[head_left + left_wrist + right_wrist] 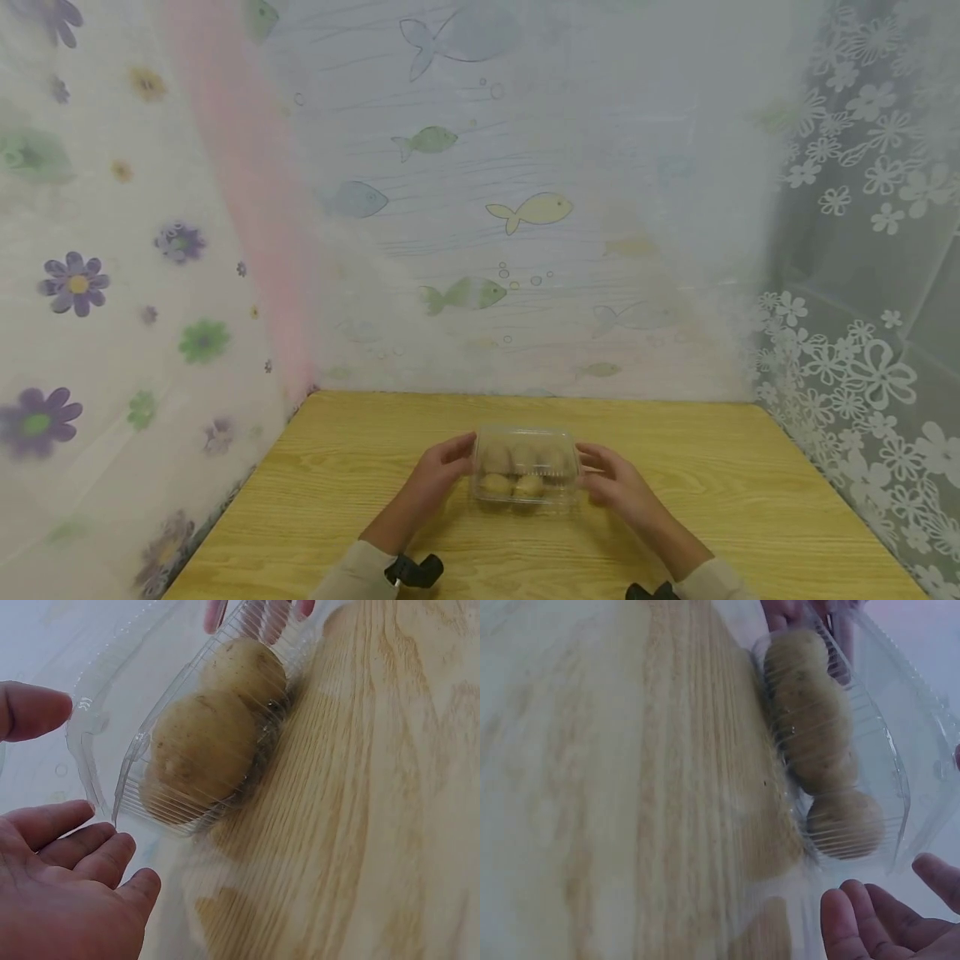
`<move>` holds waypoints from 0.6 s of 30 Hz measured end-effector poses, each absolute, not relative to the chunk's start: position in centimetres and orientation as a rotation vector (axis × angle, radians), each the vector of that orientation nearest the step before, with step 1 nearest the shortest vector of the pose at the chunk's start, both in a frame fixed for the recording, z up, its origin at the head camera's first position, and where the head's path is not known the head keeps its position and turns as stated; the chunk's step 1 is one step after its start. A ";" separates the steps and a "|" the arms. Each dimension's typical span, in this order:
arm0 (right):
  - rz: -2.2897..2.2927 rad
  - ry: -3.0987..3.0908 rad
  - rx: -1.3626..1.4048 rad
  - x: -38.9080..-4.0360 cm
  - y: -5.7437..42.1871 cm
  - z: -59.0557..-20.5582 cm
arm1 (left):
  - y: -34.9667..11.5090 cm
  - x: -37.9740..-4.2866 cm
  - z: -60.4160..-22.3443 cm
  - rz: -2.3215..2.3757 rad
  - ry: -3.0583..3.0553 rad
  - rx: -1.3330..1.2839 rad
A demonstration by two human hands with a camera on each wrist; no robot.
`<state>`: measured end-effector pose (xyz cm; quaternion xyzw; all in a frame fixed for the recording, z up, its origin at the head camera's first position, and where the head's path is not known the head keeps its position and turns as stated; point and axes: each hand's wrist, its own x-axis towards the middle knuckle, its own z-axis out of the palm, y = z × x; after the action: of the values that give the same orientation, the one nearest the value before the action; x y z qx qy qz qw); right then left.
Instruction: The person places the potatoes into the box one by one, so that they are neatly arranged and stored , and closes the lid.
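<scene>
A clear plastic clamshell box (525, 502) stands on the table with several potatoes (529, 486) inside. Both wrist views show its clear lid (91, 761) tilted up from the ribbed base. At the box's left side is my left hand (438, 475), thumb tip and index fingertip right at the lid's edge, the other fingers loosely extended. My right hand (617, 483) is at the opposite side, its fingers (870, 919) spread and nearly straight close to the lid's corner. Only the tip of the right thumb shows in the right wrist view.
The wood-grain table (360, 433) reaches back to a sheet printed with fish (536, 208). Flower-patterned sheets (75, 283) hang along the left and right sides. Dark straps (414, 571) sit on both wrists near the light sleeves (356, 575).
</scene>
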<state>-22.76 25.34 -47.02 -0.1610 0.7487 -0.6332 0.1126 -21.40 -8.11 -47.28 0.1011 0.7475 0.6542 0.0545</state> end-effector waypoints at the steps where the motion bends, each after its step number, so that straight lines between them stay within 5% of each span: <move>1: -1.861 2.196 -0.465 -22.7 25.3 -47.1 | -8.1 -21.3 -47.3 1.996 2.260 0.311; 18: -1.891 2.186 -0.260 -21.3 24.8 -47.4 | -7.3 -19.7 -47.7 2.047 2.267 0.250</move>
<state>-21.33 24.81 -47.37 -0.0889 0.7479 -0.6469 0.1197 -19.67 -7.33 -47.71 0.0814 0.7393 0.6673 0.0384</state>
